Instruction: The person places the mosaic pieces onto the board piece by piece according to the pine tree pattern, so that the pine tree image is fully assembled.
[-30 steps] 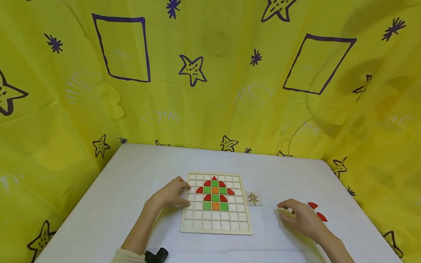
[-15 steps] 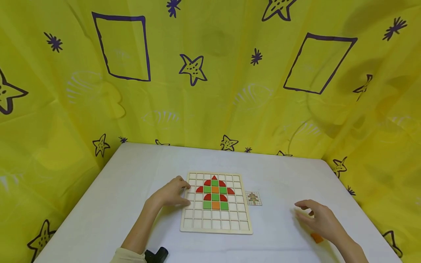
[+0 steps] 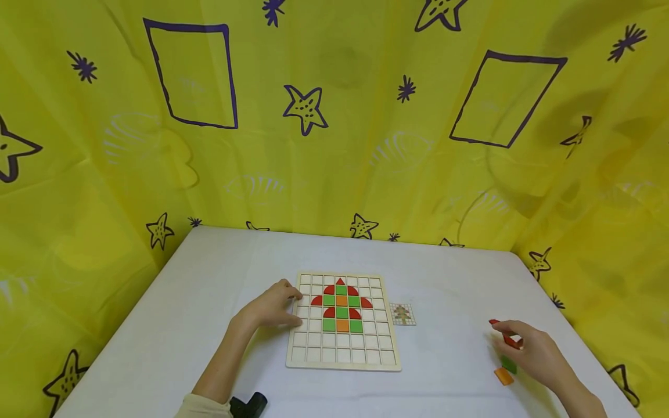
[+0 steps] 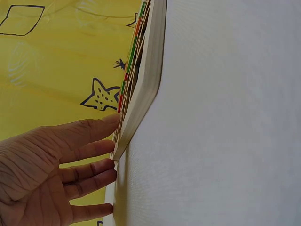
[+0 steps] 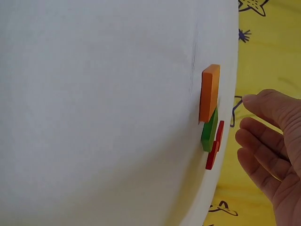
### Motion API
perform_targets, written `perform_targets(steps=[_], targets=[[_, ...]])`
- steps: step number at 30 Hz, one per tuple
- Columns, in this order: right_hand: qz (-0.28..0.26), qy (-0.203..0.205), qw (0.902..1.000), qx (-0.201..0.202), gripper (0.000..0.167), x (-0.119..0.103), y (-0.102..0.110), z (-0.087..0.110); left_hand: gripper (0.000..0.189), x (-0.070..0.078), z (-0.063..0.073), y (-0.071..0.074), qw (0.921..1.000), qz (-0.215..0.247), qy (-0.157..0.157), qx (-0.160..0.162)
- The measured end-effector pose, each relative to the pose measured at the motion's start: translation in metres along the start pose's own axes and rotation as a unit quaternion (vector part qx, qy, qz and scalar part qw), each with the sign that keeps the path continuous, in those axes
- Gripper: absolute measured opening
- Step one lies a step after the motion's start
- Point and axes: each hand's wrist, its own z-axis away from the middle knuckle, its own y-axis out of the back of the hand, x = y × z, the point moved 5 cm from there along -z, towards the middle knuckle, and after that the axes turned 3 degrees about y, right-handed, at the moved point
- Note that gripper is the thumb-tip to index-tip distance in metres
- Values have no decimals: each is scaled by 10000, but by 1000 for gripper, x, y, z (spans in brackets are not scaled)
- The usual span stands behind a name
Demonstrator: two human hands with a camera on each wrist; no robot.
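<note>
My left hand (image 3: 272, 305) rests at the left edge of a wooden grid board (image 3: 313, 355). In the left wrist view its fingers are fairly straight, and the thumb touches the board's rim (image 4: 149, 70). Red, green and orange tiles on the board form a tree shape. To the right, my right hand (image 3: 538, 354) hovers over loose tiles, its fingers relaxed and holding nothing. Beneath and beside it lie an orange tile (image 3: 504, 376), a green tile (image 3: 509, 364) and red tiles (image 3: 512, 342), partly covered by the hand. The right wrist view shows an orange tile (image 5: 209, 94) nearest the camera.
A small card (image 3: 403, 314) with a printed tree pattern lies just right of the board. Near the left forearm is a black object (image 3: 250, 405) at the table's front. Yellow patterned curtains (image 3: 334, 151) surround the white table (image 3: 444, 371).
My right hand has moved right, away from the board and over the loose tiles, uncovering the orange and green ones. The left hand stays at the board's edge.
</note>
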Motion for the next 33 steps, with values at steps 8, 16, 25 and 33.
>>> perform_targets(steps=[8, 16, 25, 33], targets=[[134, -300, 9991, -271, 27, 18, 3, 2, 48, 1, 1, 1, 10000, -54, -35, 3], [148, -446, 9977, -480, 24, 29, 1, 5, 48, 2, 1, 1, 9999, -98, -48, -5], [154, -374, 9982, -447, 22, 32, 1, 3, 48, 1, 0, 1, 10000, -81, -19, 10], [119, -414, 9976, -539, 21, 32, -2, 2, 48, 1, 0, 2, 9999, -82, -70, 13]])
